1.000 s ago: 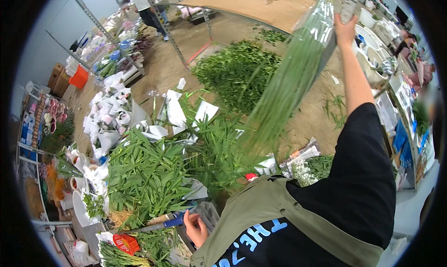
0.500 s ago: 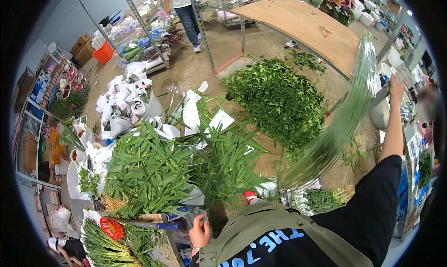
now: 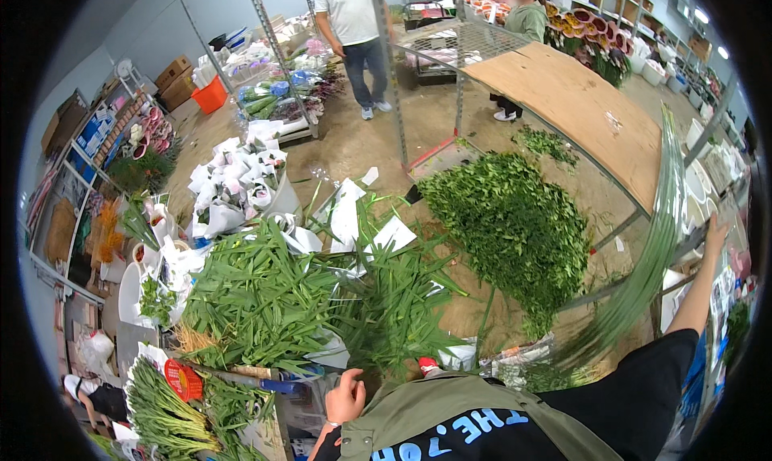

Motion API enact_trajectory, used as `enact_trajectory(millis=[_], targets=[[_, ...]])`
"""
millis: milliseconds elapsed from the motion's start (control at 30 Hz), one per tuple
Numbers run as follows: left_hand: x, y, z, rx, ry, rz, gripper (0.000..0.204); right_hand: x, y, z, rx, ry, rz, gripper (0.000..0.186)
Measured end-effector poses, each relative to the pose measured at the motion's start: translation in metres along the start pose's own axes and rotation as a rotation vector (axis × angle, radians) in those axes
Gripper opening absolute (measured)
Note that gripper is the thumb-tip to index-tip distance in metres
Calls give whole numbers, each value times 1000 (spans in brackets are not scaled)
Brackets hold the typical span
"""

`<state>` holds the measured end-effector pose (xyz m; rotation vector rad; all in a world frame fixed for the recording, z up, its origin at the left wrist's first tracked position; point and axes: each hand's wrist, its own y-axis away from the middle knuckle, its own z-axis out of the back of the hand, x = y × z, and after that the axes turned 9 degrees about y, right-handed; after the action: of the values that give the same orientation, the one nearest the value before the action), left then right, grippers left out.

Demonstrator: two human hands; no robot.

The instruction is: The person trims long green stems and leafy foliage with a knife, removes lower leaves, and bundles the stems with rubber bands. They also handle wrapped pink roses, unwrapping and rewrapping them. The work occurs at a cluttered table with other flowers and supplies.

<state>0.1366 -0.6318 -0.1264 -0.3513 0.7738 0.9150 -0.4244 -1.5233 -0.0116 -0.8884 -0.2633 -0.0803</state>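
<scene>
Long grass bundle (image 3: 658,256) slanted right of foliage heap (image 3: 511,228), seemingly aloft, not yet laid down! Right hand (image 3: 714,234) just beyond, farther right of heap; whether fingers gripped, couldn't tell. Left hand (image 3: 345,398), nearer and left of heap: fingers loosely curled, pinching nothing visible. White-wrapped bunches (image 3: 233,179) already stood left of heap; leaf pile (image 3: 265,296), also left, lay loose, unbundled.

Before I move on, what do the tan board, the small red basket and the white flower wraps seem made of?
Tan board: likely plywood, matte, judging by its broad, thin, brownish sheet.
Small red basket: probably moulded plastic, given its bright colour and lattice-like side; its finish is unclear.
White flower wraps: perhaps matte paper, from their crisp folds, though foam sheet is possible.
</scene>
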Motion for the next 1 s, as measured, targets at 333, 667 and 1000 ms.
enact_trajectory(millis=[333,667,1000], targets=[[-26,-3,-6,15,-80,-46,33,-62,33,24,-159,-47,-679,95],[-11,-23,-5,-1,27,-174,33,39,42,128,-546,327,-467,76],[1,-17,-2,-41,-1,-135,28,127,23,108,-613,293,-110,74]])
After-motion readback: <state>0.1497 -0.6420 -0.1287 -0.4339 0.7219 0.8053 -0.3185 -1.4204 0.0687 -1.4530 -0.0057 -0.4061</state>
